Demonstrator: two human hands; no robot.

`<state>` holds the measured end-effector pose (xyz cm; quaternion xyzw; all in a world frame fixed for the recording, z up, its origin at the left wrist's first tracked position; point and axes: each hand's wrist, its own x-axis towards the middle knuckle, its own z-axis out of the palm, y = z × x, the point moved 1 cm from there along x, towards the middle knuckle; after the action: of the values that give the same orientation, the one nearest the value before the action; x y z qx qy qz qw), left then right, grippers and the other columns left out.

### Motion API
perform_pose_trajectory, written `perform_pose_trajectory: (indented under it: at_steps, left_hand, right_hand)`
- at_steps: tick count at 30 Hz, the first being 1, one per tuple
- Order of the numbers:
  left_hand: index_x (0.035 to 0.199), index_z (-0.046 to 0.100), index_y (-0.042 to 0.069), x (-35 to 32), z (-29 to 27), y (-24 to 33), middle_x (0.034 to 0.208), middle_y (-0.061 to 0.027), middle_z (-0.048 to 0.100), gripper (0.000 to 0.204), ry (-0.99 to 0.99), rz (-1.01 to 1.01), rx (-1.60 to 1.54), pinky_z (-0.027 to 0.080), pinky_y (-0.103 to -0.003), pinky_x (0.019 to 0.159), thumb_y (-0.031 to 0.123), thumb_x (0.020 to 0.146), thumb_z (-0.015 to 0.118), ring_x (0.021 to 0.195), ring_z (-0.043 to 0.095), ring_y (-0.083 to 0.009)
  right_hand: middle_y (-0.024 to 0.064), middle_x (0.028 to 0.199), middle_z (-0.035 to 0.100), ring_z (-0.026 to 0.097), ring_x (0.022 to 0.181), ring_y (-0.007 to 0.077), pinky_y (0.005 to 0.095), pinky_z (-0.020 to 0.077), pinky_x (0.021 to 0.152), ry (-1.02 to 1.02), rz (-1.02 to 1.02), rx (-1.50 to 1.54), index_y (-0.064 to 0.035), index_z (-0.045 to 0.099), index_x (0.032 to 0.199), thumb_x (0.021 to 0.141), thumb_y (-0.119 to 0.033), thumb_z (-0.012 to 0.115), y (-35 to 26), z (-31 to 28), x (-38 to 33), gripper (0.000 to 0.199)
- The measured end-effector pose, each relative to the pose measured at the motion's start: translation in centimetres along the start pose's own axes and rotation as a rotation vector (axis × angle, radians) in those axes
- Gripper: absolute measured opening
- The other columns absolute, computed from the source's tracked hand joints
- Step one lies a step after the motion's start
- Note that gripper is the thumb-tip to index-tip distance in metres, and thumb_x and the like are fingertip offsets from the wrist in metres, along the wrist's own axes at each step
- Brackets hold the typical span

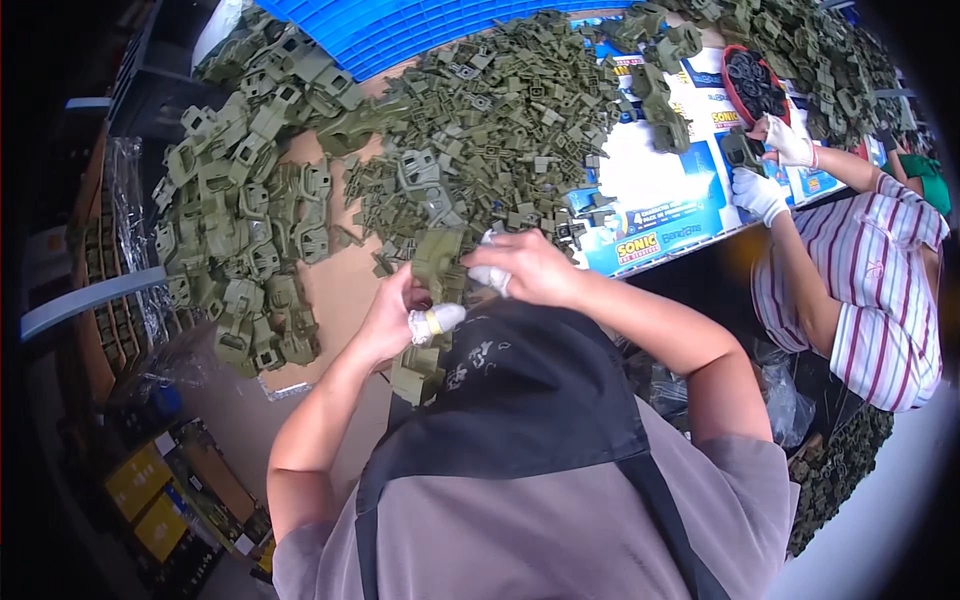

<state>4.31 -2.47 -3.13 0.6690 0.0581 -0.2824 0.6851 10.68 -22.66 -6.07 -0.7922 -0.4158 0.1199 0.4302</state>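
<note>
An olive-green plastic toy vehicle body point(437, 258) is held upright over the table's near edge. My left hand point(392, 318) closes round its lower left side, a white wrap with a yellow band covering the thumb. From the other side, my right hand point(530, 268) has bent fingers, some in white finger covers, pressed against the body's right edge; any small part between them is hidden. Below the left hand, a second green vehicle piece point(417, 375) rests close to my black apron point(520, 385). Just beyond the hands lies a greyish-green vehicle shell point(425, 185).
A heap of small green parts point(510, 110) covers the middle of the table. Green vehicle shells point(240, 210) are piled at left, behind them a blue plastic crate point(400, 30). At right, a co-worker's gloved hands point(765, 195) hold a green piece near a red tray point(752, 85).
</note>
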Motion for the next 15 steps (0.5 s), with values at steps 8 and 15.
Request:
perform_pose_trajectory:
  at_steps: [8, 15]
  left_hand:
    - [0.132, 0.037, 0.010, 1.0, -2.9, -1.7, 0.116, -0.0091, 0.055, 0.049, 0.359, -0.212, -0.203, 0.046, -0.031, 0.086, 0.026, 0.089, 0.053, 0.102, 0.058, -0.0171]
    - [0.121, 0.049, 0.001, 1.5, -2.8, -7.9, 0.107, -0.0133, 0.062, 0.049, 0.301, -0.038, -0.770, 0.050, -0.036, 0.083, 0.038, 0.088, 0.050, 0.092, 0.062, -0.0226]
  right_hand:
    - [0.0100, 0.118, 0.053, 0.055, 0.100, 0.0169, 0.0316, 0.0483, 0.082, 0.196, 0.260, 0.477, -0.0108, 0.046, 0.123, 0.078, -0.006, 0.064, 3.6, -4.3, -3.9, 0.048]
    - [0.0137, 0.085, 0.052, 0.051, 0.082, 0.0339, 0.0413, 0.0431, 0.072, 0.296, 0.425, -0.573, -0.0070, 0.057, 0.087, 0.068, -0.005, 0.064, 15.1, -3.1, -13.1, 0.021]
